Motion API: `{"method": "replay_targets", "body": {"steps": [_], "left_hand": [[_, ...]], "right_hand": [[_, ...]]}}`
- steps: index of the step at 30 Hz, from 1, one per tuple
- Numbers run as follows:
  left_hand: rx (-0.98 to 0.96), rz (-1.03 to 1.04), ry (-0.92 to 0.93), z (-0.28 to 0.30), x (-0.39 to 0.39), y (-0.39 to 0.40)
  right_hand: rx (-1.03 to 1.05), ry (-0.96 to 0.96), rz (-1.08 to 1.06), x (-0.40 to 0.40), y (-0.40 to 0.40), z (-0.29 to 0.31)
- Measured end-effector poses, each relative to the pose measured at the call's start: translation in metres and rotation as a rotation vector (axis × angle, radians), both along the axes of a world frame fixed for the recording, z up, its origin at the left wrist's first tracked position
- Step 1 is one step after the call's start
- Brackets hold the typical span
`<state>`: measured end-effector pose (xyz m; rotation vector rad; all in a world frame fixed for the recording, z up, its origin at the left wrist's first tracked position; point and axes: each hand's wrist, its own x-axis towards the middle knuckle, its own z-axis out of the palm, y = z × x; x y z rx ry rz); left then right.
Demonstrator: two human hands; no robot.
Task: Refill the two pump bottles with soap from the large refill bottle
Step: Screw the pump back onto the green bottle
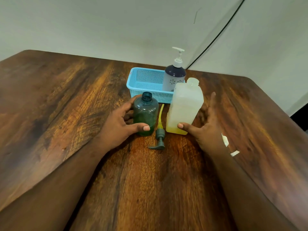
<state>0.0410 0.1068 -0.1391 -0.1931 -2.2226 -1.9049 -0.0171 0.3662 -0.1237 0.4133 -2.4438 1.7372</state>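
No readable text in view.
The dark pump bottle [174, 77] in the blue basket [146, 84] at the far side carries only a pale flower pattern; a small mark on the basket's far-left rim is illegible.

Two pump bottles: one green, uncapped [145, 114], one purple with white pump [174, 77]. One large refill bottle [184, 107], one detached pump head [159, 137], one blue basket [143, 80]. Two hands: left [120, 125], right [208, 127].

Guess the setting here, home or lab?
Probably a home or small office corner, not a lab: a wood-grain table pushed against plain painted walls, a blue plastic basket holding a household pump bottle, and a loose cable on the wall.
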Motion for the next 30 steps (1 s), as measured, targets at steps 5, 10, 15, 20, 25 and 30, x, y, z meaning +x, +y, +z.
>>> {"method": "replay_targets", "body": {"steps": [5,10,15,20,25,30], "left_hand": [[0.004,0.015,0.004,0.001,0.002,0.001],[-0.009,0.021,0.003,0.001,0.001,0.0],[-0.015,0.015,0.02,0.003,0.003,0.002],[-0.009,0.022,0.006,0.006,0.005,0.004],[-0.004,0.02,-0.006,0.005,0.004,0.003],[0.004,0.02,-0.022,0.007,0.006,0.002]], "right_hand": [[0.347,0.498,-0.214,0.019,0.009,0.01],[0.467,0.608,0.197,0.035,-0.006,0.009],[0.818,0.61,0.496,0.034,-0.022,0.005],[0.918,0.627,0.512,0.033,-0.029,0.004],[0.733,0.717,0.396,0.041,-0.028,0.008],[0.375,0.855,0.253,0.05,-0.032,0.02]]}}
